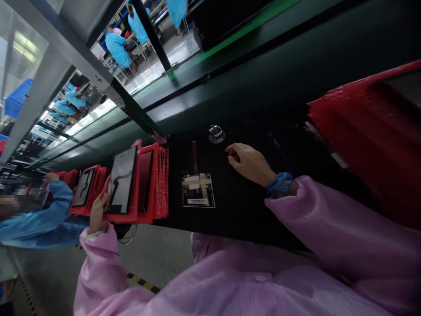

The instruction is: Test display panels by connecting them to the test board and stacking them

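My left hand [98, 210] is closed on the left edge of a thin display panel [123, 182] with a mirror-like face, which leans against red bubble bags [161, 184]. A second dark panel [145, 180] stands among those bags. My right hand [248, 162] rests low over the black table, its fingers loosely bent and slightly apart, with nothing visible in them. Just beyond its fingertips sits a small shiny round item [216, 134]. Between my hands lies a flat square part [197, 190] with tape, a barcode label and a brown flex strip [195, 156].
A large stack of red bubble bags [358, 109] stands at the right. A dark blue pen-like stick [276, 145] lies behind my right wrist. On the left, a co-worker's blue sleeve [59, 210] is beside more bagged panels [83, 188]. A green conveyor [230, 83] runs behind the table.
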`<state>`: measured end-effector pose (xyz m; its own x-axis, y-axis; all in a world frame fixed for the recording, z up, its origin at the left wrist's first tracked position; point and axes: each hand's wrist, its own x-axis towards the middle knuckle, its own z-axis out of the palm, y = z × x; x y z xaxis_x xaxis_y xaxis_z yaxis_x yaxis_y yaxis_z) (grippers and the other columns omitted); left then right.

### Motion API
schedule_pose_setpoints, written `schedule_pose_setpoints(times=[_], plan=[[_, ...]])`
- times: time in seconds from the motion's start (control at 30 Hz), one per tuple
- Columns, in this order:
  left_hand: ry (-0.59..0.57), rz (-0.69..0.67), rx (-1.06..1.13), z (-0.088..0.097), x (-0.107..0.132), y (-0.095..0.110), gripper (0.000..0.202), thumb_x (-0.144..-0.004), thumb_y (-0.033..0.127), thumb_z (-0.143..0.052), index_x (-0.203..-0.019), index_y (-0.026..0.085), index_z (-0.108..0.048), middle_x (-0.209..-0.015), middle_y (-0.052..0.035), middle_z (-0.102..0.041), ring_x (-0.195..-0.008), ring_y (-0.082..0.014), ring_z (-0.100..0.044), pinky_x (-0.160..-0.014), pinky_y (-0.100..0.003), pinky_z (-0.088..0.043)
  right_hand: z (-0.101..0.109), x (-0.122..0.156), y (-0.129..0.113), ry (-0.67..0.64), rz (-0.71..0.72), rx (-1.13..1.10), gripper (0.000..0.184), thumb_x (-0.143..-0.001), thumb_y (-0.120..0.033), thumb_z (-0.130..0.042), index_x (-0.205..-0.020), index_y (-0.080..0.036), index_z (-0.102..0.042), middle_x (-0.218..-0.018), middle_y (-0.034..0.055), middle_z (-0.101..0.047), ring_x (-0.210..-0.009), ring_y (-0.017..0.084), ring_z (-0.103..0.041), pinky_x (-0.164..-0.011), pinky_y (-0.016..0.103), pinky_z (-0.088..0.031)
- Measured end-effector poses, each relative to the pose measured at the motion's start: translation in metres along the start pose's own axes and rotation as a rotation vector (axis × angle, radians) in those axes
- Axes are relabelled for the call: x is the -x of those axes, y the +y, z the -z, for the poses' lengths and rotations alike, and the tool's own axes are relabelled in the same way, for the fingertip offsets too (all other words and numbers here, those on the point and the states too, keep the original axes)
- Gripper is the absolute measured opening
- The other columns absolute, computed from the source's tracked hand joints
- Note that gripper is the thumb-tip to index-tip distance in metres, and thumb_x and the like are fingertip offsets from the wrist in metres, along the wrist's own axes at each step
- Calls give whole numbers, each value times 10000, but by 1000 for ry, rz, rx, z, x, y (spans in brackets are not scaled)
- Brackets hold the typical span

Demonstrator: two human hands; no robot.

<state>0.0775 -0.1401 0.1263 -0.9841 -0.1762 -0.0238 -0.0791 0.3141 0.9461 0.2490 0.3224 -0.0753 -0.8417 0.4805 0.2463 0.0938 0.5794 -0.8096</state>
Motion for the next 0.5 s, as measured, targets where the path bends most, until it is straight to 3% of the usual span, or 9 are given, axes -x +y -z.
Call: schedule_pose_setpoints(times=[0.1,0.2,0.37,0.5], plan=[[-21,26,-149,-12,-1,-11,381,-565,370,-887,-791,164,-661,-575,55,-586,-552,-114,-588,-504,-187,-438,1,0,0,-6,10,21,242,-878,-253,-486,-1043,-177,-645,-1004,114,-680,-950,258,-641,-880,416,-526],[-45,-22,-296,-20,-2,-11,420,-595,478,-860,-780,162,-653,-597,25,-603,-633,-157,-630,-537,-210,-447,3,1,0,-20,21,43,236,-884,-242,-484,-1036,-176,-652,-1017,118,-681,-949,257,-638,-878,417,-530],[-68,-175,-545,-23,-2,-8,371,-748,510,-754,-850,160,-683,-775,-50,-712,-893,-247,-677,-754,-289,-530,6,3,-3,-62,52,103,238,-910,-228,-477,-1038,-170,-670,-1061,124,-682,-996,265,-627,-903,423,-534],[-91,-261,-680,-29,-5,-13,346,-793,508,-714,-883,176,-676,-885,-79,-730,-1024,-285,-679,-948,-360,-535,10,4,-10,-121,97,180,291,-946,-216,-464,-1133,-144,-675,-1155,140,-677,-1086,288,-596,-979,441,-516]])
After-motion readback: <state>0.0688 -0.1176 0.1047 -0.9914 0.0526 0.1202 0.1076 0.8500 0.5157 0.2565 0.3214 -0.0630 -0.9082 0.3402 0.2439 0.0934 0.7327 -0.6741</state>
